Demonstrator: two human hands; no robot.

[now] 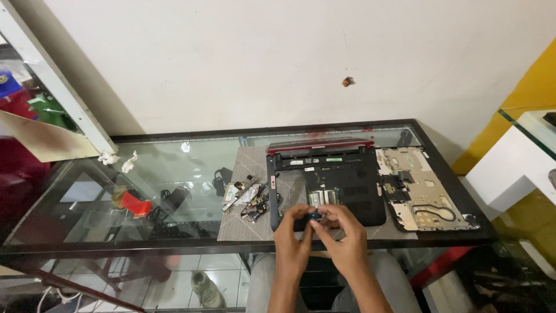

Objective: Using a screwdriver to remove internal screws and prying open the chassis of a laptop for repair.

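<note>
I see a small blue-and-silver part (315, 217) pinched between both hands. Just beyond the grip, the laptop base (341, 179) is black with a red lid edge (319, 144) at its far side. Right of the grip, the panel (418, 188) is beige-silver. Under it all, the mat (246, 226) is grey. Far left of the grip, red object (135, 204) below glass.

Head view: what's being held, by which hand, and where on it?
A small dark part with a blue spot, pinched at its ends between the fingertips of the left hand and right hand, above the opened laptop base.
</note>
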